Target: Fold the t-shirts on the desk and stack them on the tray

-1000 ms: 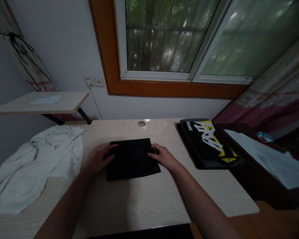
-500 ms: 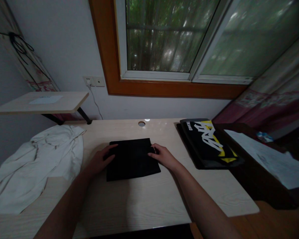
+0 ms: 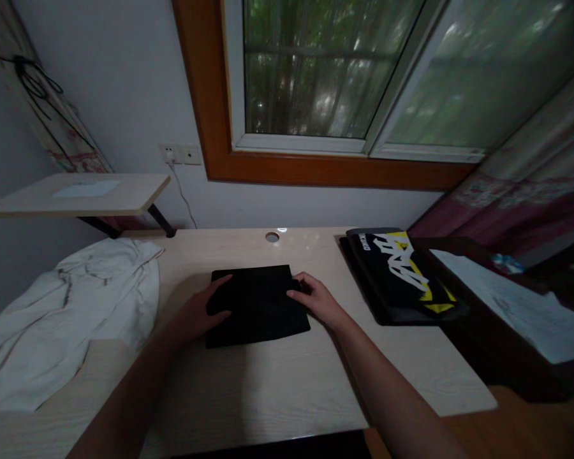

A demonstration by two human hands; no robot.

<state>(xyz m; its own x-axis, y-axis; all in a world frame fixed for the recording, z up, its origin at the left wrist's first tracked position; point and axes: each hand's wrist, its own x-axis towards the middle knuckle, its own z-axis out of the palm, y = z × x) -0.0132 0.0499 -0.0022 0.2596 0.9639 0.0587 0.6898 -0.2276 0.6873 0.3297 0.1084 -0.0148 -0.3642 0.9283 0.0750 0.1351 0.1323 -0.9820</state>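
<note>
Cloth (image 3: 261, 309), or something much like it, black, flat and roughly square-cornered, lies on the pale wooden table (image 3: 287, 395) in front of the person, near the middle, with a hand at each side. The left hand (image 3: 198, 312) rests over its left edge, thumb and forefinger spread well apart with both tips on the black surface; that hand is not closed around anything. The right hand (image 3: 318, 301) is at the opposite edge, thumb tip on the upper face and forefinger a little way off, with a small dark gap between them; whether it pinches the edge or only touches it, I cannot tell. Beyond the black piece, near the table's far edge, is a round hole (image 3: 272, 238). To the left lies a crumpled white cloth (image 3: 100, 287), partly below a small raised shelf (image 3: 146, 188) with a sheet of paper (image 3: 86, 189) on it. To the right, well apart from the right hand, sits a folded black bundle (image 3: 373, 274) with white and yellow print. Behind the table are a wall socket (image 3: 190, 154) with a cord (image 3: 185, 197) hanging from it, and a window (image 3: 310, 89) in a brown wooden frame (image 3: 316, 171).
</note>
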